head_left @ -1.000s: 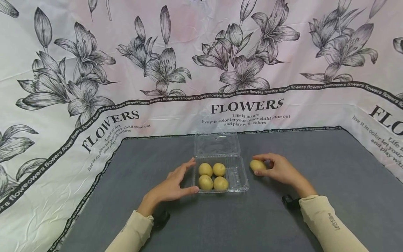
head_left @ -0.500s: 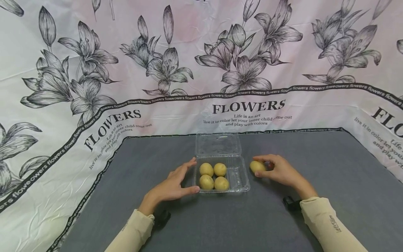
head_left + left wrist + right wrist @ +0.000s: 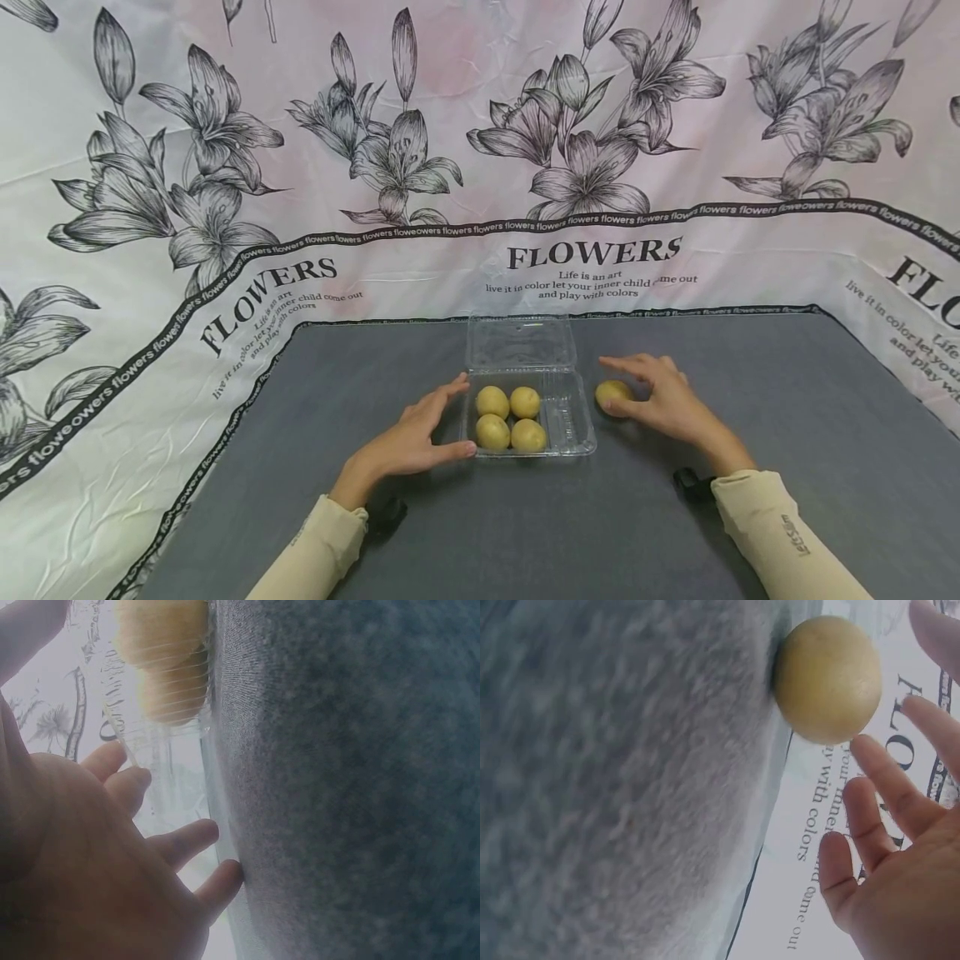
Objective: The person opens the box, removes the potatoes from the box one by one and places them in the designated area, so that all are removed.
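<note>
In the head view a clear plastic clamshell box (image 3: 567, 417) lies with its lid raised at the back. Several smooth, round yellow potato-like pieces (image 3: 492, 402) sit in its left and middle part. My left hand (image 3: 408, 437) reaches along the box's left side, thumb at the front corner and fingertips at the rim, its fingers spread. One more round yellow potato-like piece (image 3: 612, 392) rests on the table to the right of the box. Around it my right hand (image 3: 671, 406) is spread, thumb at its near side, index finger beyond. The right wrist view shows this yellow piece (image 3: 828, 679) with fingertips close below it.
Grey cloth (image 3: 555, 525) covers the table. A white curtain (image 3: 420, 275) printed with black lilies and lettering hangs behind and along the sides. The clear lid (image 3: 520, 343) stands behind the box, close to the table's far edge.
My right hand has loosened from the yellow potato-like piece; its index finger has lifted away. That piece stays on the table, and my left hand keeps its place by the box.
</note>
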### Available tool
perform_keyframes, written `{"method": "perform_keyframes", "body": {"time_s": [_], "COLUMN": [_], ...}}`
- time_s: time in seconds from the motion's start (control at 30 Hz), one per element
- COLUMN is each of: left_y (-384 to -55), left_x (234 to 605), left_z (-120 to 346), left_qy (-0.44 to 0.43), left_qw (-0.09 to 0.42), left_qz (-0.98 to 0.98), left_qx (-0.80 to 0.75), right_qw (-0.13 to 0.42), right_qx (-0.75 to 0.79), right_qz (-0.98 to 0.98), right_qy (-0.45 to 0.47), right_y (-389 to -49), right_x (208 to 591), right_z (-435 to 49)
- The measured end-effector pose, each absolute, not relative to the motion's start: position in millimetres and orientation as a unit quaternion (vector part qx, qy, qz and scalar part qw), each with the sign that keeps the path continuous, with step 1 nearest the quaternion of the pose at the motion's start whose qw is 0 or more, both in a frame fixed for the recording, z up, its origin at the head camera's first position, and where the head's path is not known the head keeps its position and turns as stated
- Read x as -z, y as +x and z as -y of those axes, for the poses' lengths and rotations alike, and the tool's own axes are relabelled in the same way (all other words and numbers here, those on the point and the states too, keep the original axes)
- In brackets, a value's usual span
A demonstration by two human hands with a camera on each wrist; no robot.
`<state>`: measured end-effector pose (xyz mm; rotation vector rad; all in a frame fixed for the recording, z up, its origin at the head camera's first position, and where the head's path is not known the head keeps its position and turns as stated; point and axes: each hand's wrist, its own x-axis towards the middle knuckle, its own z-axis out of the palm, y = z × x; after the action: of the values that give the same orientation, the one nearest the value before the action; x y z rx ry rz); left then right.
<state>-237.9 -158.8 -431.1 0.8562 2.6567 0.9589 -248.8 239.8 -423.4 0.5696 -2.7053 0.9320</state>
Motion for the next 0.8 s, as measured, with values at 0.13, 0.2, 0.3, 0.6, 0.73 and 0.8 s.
{"method": "perform_keyframes", "body": {"time_s": [0.13, 0.2, 0.3, 0.6, 0.73, 0.8], "left_y": [-237.4, -236.8, -236.3, -236.9, -237.1, -237.3], "left_x": [430.6, 430.7, 431.2, 432.9, 432.1, 431.3], "left_z": [159.5, 159.8, 160.0, 159.9, 159.0, 158.8], "left_qy": [0.287, 0.286, 0.287, 0.288, 0.286, 0.284], "left_qw": [0.097, 0.099, 0.1, 0.098, 0.1, 0.1], "left_qz": [-0.897, -0.897, -0.896, -0.897, -0.897, -0.897], "left_qx": [-0.322, -0.323, -0.325, -0.321, -0.324, -0.325], "right_qw": [0.135, 0.146, 0.157, 0.184, 0.184, 0.181], "right_qx": [-0.335, -0.34, -0.346, -0.359, -0.36, -0.359], "right_qz": [0.909, 0.903, 0.896, 0.877, 0.871, 0.87], "right_qy": [0.208, 0.217, 0.228, 0.26, 0.277, 0.287], "right_y": [-249.3, -248.9, -247.3, -243.7, -242.8, -242.6], "right_x": [421.1, 420.7, 420.8, 421.1, 418.0, 416.2], "right_z": [-233.8, -230.2, -224.3, -210.8, -203.8, -199.7]}}
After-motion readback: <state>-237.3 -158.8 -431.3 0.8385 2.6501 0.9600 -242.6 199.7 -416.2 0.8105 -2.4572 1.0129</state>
